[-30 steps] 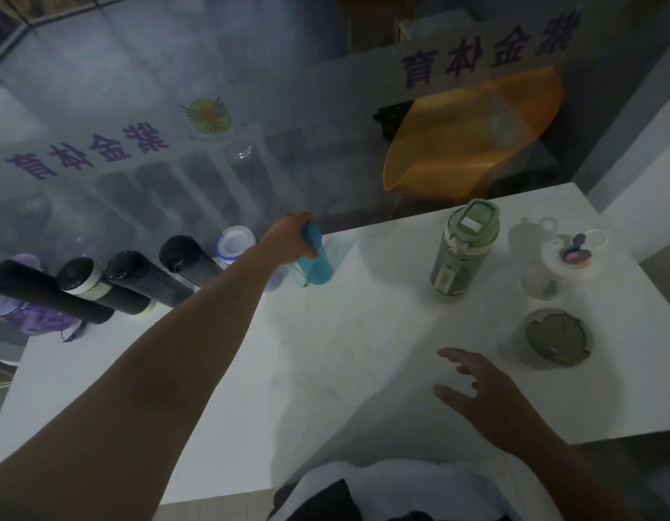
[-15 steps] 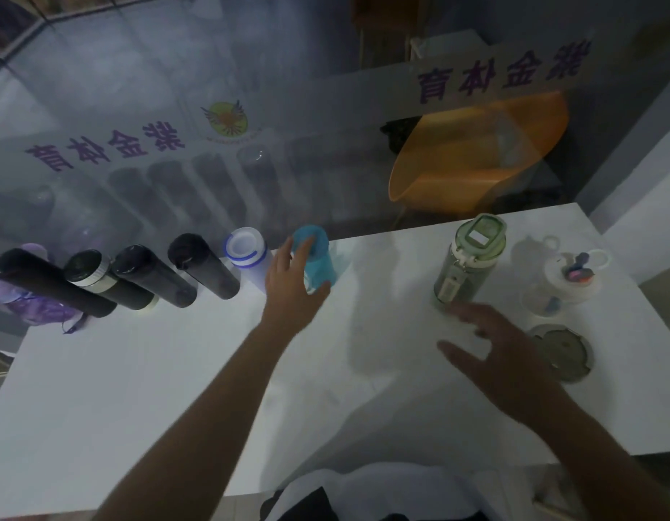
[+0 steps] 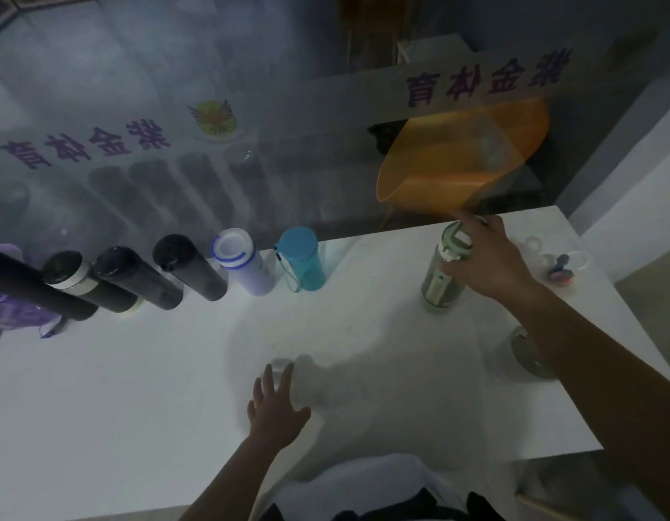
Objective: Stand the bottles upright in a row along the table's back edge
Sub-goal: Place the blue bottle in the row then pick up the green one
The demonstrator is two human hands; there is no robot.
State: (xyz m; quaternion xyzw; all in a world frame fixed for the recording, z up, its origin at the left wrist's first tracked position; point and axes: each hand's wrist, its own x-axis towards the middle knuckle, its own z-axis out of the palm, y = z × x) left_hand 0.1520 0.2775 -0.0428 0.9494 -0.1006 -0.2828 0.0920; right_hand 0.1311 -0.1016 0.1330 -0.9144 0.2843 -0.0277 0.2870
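Note:
Several bottles stand upright along the back edge of the white table (image 3: 145, 400): black flasks (image 3: 190, 268) at the left, then a lilac bottle with a white lid (image 3: 241, 263) and a teal bottle (image 3: 301, 261). Farther right a green bottle (image 3: 440, 283) stands apart from that row. My right hand (image 3: 487, 257) is closed over its cap. My left hand (image 3: 275, 404) lies flat near the table's front, fingers spread, holding nothing.
A clear lidded cup with coloured bits (image 3: 559, 268) stands at the back right. A round greenish lid (image 3: 529, 359) lies flat by my right forearm. A purple bag (image 3: 17, 317) sits at the far left. A glass wall rises behind the table.
My left hand let go of the teal bottle and drew back to the table's front. My right hand reached forward and closed on the green bottle's cap.

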